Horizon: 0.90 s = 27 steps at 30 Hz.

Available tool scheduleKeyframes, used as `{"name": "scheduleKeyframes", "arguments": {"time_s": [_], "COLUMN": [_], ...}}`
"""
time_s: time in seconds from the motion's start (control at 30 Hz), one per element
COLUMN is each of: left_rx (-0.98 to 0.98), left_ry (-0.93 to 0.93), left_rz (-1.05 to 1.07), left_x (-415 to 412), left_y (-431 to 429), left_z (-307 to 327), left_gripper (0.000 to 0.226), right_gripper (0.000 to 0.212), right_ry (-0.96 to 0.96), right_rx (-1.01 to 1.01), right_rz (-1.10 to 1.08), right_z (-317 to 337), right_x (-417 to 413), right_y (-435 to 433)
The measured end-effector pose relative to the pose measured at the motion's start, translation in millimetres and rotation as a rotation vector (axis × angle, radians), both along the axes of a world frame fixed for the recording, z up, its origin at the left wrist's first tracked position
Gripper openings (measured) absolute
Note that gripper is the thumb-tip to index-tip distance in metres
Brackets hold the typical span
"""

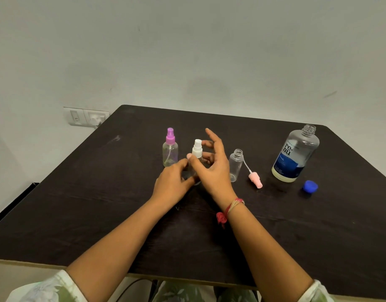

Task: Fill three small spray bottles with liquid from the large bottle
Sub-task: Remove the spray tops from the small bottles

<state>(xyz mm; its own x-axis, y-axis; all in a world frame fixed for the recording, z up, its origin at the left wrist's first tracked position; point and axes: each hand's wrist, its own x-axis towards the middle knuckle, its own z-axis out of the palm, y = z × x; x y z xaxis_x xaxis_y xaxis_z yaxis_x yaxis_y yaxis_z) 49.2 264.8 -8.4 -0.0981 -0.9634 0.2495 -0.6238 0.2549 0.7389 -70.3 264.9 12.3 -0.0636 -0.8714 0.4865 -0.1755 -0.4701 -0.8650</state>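
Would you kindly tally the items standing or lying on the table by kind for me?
Small spray bottles: 3 (purple-topped bottle, white-topped bottle, uncapped bottle)
Large bottle: 1
Loose pink spray pump: 1
Blue cap: 1
Total: 6

Only one view is given, taken from a camera worn on the head. It is directed forward and down over the dark worktop (100, 214). The left hand (170, 184) and the right hand (211, 171) are seen close, near the centre. The far wall (187, 51) is included above; the edges are probably bent by the wide lens.
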Motion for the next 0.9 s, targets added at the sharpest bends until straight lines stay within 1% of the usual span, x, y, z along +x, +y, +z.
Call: {"name": "scheduleKeyframes", "arguments": {"time_s": [0.1, 0.23, 0.3, 0.4, 0.5, 0.63, 0.7, 0.8, 0.9], "left_rx": [-0.001, -0.001, -0.007, 0.0, -0.006, -0.003, -0.011, -0.014, -0.002], "left_ry": [0.001, 0.018, 0.018, 0.0, -0.001, 0.015, 0.017, 0.038, 0.017], "left_rz": [-0.006, -0.01, -0.013, 0.004, -0.008, -0.011, -0.028, -0.035, -0.012], "left_x": [-0.2, -0.4, -0.7, -0.3, 0.0, 0.6, 0.6, 1.4, 0.7], "left_y": [-0.5, 0.1, 0.2, -0.2, -0.7, -1.1, -0.3, 0.8, 1.1], "left_z": [0.1, -0.2, -0.2, 0.3, -0.5, -1.2, -1.5, -1.3, -0.5], "left_gripper": [0.033, 0.029, 0.031, 0.034, 0.034, 0.028, 0.029, 0.033, 0.04], "right_gripper": [0.063, 0.068, 0.07, 0.073, 0.067, 0.063, 0.059, 0.055, 0.05], "right_ry": [-0.034, -0.061, -0.023, 0.074, 0.087, 0.093, 0.099, 0.036, -0.056], "right_rx": [-0.013, 0.017, 0.037, -0.002, -0.052, -0.058, -0.099, -0.209, -0.29], "right_rz": [-0.021, 0.035, 0.056, -0.009, -0.078, -0.067, -0.084, -0.151, -0.229], "right_z": [0.0, 1.4, 2.6, 2.8, 3.8, 9.5, 12.7, 19.8, 27.7], "right_x": [-0.4, -3.6, -2.8, 0.7, 1.2, -0.4, -0.3, -1.6, -4.9], "right_y": [-1.7, -1.4, 1.0, 1.4, 0.6, 5.4, 8.6, 14.4, 19.3]}}
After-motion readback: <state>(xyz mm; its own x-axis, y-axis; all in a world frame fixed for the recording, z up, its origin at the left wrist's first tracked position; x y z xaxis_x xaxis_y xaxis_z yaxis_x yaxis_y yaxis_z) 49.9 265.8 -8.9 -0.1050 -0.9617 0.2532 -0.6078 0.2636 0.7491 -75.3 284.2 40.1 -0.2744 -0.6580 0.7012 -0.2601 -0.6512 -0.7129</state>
